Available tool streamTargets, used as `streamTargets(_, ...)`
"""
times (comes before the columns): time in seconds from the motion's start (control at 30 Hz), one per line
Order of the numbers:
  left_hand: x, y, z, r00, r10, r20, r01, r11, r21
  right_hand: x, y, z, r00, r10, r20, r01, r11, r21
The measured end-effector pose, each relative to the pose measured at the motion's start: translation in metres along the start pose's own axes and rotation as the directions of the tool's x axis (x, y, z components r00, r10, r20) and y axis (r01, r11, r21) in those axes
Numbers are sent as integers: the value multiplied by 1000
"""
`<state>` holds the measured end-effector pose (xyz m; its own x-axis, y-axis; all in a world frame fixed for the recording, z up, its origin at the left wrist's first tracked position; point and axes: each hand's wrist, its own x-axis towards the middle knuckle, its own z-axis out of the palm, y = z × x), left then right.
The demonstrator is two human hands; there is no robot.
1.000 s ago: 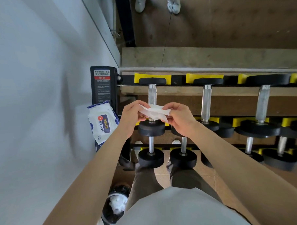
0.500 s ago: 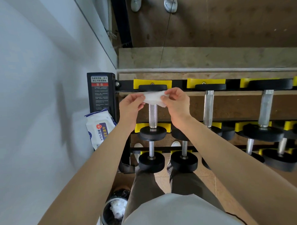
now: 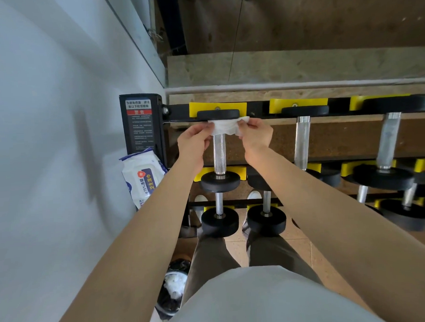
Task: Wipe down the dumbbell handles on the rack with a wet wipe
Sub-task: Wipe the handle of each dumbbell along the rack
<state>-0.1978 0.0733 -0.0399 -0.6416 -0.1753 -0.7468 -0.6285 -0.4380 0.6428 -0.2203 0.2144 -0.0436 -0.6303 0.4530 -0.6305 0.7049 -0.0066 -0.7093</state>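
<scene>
A white wet wipe [image 3: 226, 127] is stretched across the far end of the leftmost top-row dumbbell handle [image 3: 219, 155], just below its far black weight. My left hand [image 3: 193, 143] pinches the wipe's left edge and my right hand [image 3: 255, 134] pinches its right edge. The chrome handle below the wipe is bare down to the near weight [image 3: 219, 181]. The dumbbell lies on a black rack [image 3: 178, 116] with yellow cradles.
More dumbbells [image 3: 302, 142] sit to the right, and a lower row [image 3: 220, 219] lies closer to me. A wet wipe pack [image 3: 143, 179] leans by the rack's left post against the white wall. A small bin [image 3: 172, 288] with used wipes stands on the floor at my left.
Both hands carried the wipe away from me, from over the near weight to the far end of the handle, and laid it across the bar.
</scene>
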Motion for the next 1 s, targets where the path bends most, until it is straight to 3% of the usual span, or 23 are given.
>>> streamTargets(0.23, 15, -2, -14, 971, -28, -238, 51, 995, 91, -18, 1, 1, 945, -130, 301, 153, 987, -55)
streamTargets(0.33, 10, -7, -19, 981, -44, -187, 76, 983, 164, -15, 0, -3, 933, -173, 317, 221, 967, -124)
streamTargets(0.47, -4, -13, -25, 999, 33, -22, -27, 967, 252, -8, 10, -20, 960, -161, 231, 202, 965, -165)
streamTargets(0.6, -4, -20, -39, 989, 65, -131, -20, 947, 321, -22, 22, -24, 925, -128, 358, 203, 963, -179)
streamTargets(0.7, -2, -20, -48, 983, 57, -176, 20, 913, 408, -31, 30, -25, 866, -170, 471, 312, 919, -241)
streamTargets(0.87, -13, -18, -48, 998, 57, 24, -58, 732, 679, -15, 41, -49, 910, -188, 370, 348, 833, -430)
streamTargets(1.0, -24, -20, -61, 988, 154, -6, -67, 469, 881, -32, 46, -42, 817, -150, 557, 486, 701, -522)
